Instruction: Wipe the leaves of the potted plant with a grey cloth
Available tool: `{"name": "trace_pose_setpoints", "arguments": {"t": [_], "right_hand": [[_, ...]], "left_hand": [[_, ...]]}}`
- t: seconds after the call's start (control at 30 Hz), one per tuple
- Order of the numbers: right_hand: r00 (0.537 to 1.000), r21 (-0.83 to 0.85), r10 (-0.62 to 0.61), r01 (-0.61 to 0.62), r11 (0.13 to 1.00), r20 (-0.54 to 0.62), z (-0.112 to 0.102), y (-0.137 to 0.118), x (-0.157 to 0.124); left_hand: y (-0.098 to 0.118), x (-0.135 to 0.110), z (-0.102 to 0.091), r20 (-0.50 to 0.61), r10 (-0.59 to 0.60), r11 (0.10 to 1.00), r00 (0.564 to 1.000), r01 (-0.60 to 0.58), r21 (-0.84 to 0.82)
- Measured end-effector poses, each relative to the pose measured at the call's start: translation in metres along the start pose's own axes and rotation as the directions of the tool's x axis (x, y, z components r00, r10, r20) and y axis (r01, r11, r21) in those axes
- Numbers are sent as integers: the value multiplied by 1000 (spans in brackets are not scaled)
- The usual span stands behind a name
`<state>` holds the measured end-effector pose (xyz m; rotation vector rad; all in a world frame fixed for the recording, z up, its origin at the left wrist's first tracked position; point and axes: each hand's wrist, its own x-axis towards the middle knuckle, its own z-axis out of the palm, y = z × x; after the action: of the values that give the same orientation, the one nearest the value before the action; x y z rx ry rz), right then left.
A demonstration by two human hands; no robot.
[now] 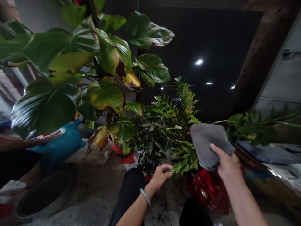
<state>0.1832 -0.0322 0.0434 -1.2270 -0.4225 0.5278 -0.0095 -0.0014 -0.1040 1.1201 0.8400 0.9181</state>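
My right hand (227, 164) grips a folded grey cloth (208, 144), its thumb pressed on the near face. The cloth is held up against the right side of a leafy green potted plant (185, 153). Lower and to the left, my left hand (161, 179) pinches the tip of one of this plant's low leafy stems (178, 169); a pale bangle (145, 197) circles that wrist. Red shiny wrapping (207, 190) surrounds the base below the cloth. The pot itself is hidden.
A tall plant with large, partly browned leaves (110, 94) rises at the left from a red pot (116, 147). A grey basin (44, 196) and a blue animal-shaped object (61, 147) stand at left, beside another person's arm (21, 142). A dark glossy panel (211, 40) stands behind.
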Motion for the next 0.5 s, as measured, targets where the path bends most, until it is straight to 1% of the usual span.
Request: {"name": "trace_pose_setpoints", "arguments": {"t": [0.07,0.1,0.13,0.17,0.2,0.23,0.3,0.33,0.4,0.47,0.5], "right_hand": [[990,-118,113,-103,988,87,2,25,-7],[975,-182,171,-144,973,144,2,37,-15],[954,-236,214,-162,958,212,2,48,-25],[937,-269,235,-163,949,259,1,57,-34],[930,-286,240,-159,945,277,-1,64,-42],[932,-289,239,-157,944,274,-2,68,-48],[944,-294,234,-161,942,231,-5,70,-53],[951,-299,229,-161,941,209,-6,68,-53],[958,-305,207,-140,942,200,-8,62,-50],[962,-320,172,-98,942,211,-8,57,-46],[962,-336,159,-78,938,220,-9,54,-46]], "left_hand": [[7,-4,2,-24,-29,996,999,27,-85],[11,-5,3,-57,-53,993,997,47,-106],[14,-7,4,-117,-89,989,989,74,-131],[18,-7,3,-200,-133,982,971,102,-161],[21,-8,1,-291,-180,973,940,126,-194],[24,-7,-2,-378,-222,963,899,141,-229],[29,-6,-11,-505,-282,945,816,144,-295],[31,-5,-17,-550,-288,940,784,119,-321],[35,-4,-29,-647,-237,939,725,0,-344],[39,-4,-40,-736,-115,933,667,-181,-310],[41,-5,-45,-757,-40,923,652,-266,-278]]}}
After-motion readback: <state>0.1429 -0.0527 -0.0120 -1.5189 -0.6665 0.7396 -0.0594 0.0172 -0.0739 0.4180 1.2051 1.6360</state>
